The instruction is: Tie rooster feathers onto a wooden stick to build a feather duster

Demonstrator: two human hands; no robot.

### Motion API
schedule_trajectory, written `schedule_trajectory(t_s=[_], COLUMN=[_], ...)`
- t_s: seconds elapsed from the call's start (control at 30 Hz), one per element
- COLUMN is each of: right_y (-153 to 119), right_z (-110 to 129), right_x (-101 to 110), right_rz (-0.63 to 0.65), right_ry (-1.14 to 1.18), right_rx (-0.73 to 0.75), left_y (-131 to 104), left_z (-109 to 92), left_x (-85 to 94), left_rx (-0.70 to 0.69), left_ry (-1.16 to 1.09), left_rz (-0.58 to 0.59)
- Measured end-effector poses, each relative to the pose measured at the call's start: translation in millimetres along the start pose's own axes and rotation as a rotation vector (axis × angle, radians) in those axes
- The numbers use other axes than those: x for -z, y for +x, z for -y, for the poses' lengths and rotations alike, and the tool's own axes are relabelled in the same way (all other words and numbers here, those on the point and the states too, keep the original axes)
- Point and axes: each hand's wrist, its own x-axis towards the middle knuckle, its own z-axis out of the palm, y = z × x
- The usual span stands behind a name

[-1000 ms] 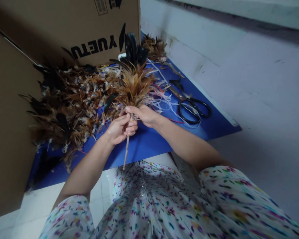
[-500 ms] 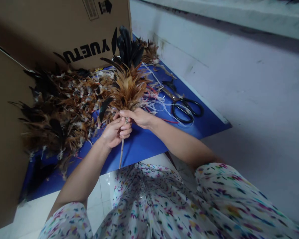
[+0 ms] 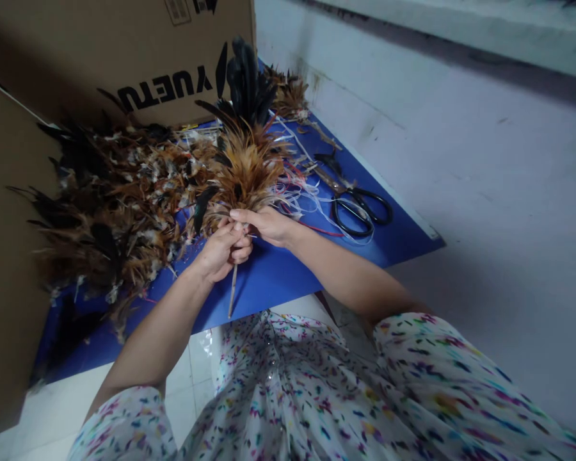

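A feather duster [image 3: 249,166] with brown feathers and a dark tip points away from me, its thin stick coming out below my hands. Closed round the stick at the base of the feathers is my left hand [image 3: 224,251]. My right hand [image 3: 266,224] is closed too, its thumb and fingers pressed on the lowest feathers just above the left hand. The fingertips meet, and what lies between them is partly hidden. To the left spreads a large heap of loose brown and black feathers [image 3: 139,192].
On the blue tabletop [image 3: 278,282], black-handled scissors [image 3: 352,214] lie to the right beside tangled white and red strips [image 3: 307,198]. More feathers [image 3: 288,96] sit in the far corner. Cardboard [image 3: 173,38] stands behind and at left; a pale wall [image 3: 413,141] borders the right.
Both hands keep their hold on the feather duster, with only small finger movements at the feather base. The view has shifted slightly.
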Motion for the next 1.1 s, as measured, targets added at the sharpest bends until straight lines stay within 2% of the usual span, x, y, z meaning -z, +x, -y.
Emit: schedule_trajectory(t_s=[0.2, 0.43, 0.53, 0.67, 0.73, 0.83, 1.1], right_y=[-1.7, -1.8, 1.2, 9.5, 13.7, 16.0, 8.1], right_z=[12.2, 40.5, 40.6, 29.1, 22.3, 14.7, 8.8], right_x=[8.0, 29.5, 37.6, 49.6, 55.5, 60.3, 54.1], right_rz=[-0.073, -0.399, -0.509, -0.625, -0.641, -0.597, -0.458], right_ry=[-0.049, -0.021, -0.091, -0.288, -0.428, -0.673, -1.156], right_rx=[0.085, 0.140, 0.179, 0.272, 0.340, 0.408, 0.354], left_y=[-0.4, 1.3, 6.0, 12.6, 15.1, 18.0, 26.7], left_z=[-6.5, -23.9, -27.0, -27.2, -26.4, -24.4, -14.4], left_x=[0.4, 10.4, 17.3, 27.4, 31.2, 34.1, 37.8], left_rx=[-0.031, -0.099, -0.139, -0.179, -0.190, -0.190, -0.183], left_ry=[-0.001, -0.043, -0.029, -0.028, -0.025, -0.010, 0.079], left_rz=[-0.057, -0.217, -0.281, -0.350, -0.380, -0.427, -0.486])
